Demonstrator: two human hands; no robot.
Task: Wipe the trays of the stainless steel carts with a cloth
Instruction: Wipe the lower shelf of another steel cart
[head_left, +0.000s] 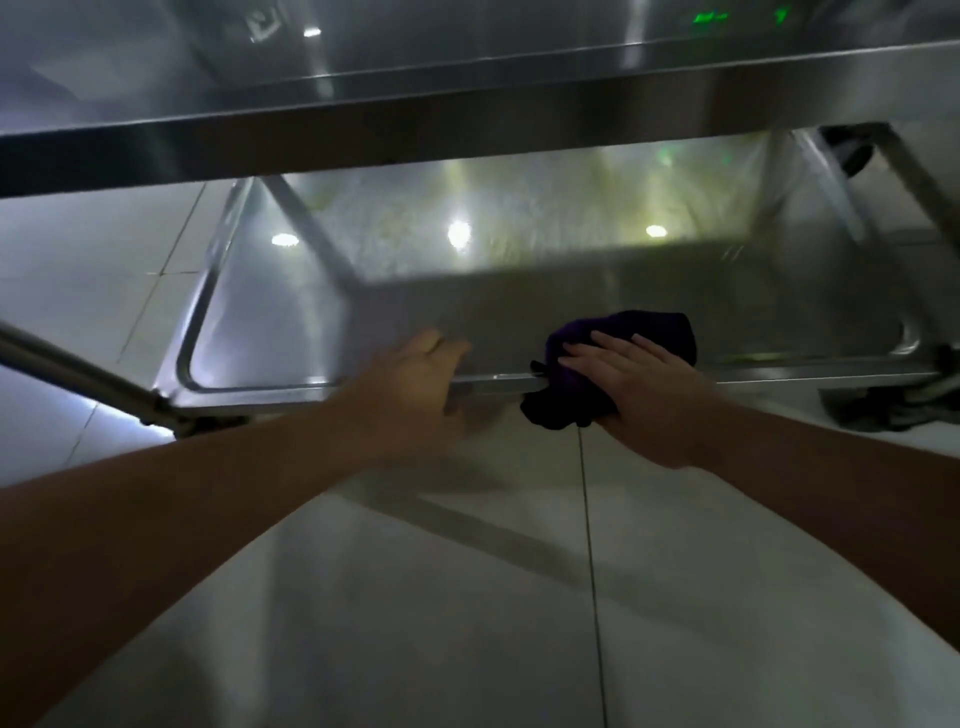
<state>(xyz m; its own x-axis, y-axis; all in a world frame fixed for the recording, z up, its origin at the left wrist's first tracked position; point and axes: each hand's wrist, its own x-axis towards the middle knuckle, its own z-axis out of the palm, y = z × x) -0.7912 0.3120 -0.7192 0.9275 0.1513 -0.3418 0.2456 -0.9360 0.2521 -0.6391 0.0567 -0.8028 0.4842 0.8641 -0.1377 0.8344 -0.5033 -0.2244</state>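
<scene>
Head view, looking down past both bare forearms to a stainless steel cart. Nearest is the tiled floor (519, 597), pale and glossy, with a dark grout line running up toward the cart. Landmark: the lower tray (623, 291) of the cart, a shallow steel pan with rounded corners.

Right hand (639, 384) lies on the tray's near rim, right of its middle, fingers flat and spread over a dark purple cloth (618, 358). The cloth is bunched and draped over the rim, part inside the tray, part hanging down the outer side. The thumb is hidden beneath, so whether it pinches the cloth is not visible; the fingers press it flat.

Left hand (421, 379) is on the same near rim, just left of the cloth and not touching it, fingers curled over the rim edge. Blurred, grip detail unclear.

Left of the tray, a steel tube (78, 374) slants in and meets the tray's near left corner. At the near right corner, a dark caster (883, 405) sits on the floor.

Inside the tray, bright light spots reflect off the far half; the near half is in shadow.

Above and beyond the tray, the upper tray (467, 119) spans the whole width, green glints reflected in its surface.
</scene>
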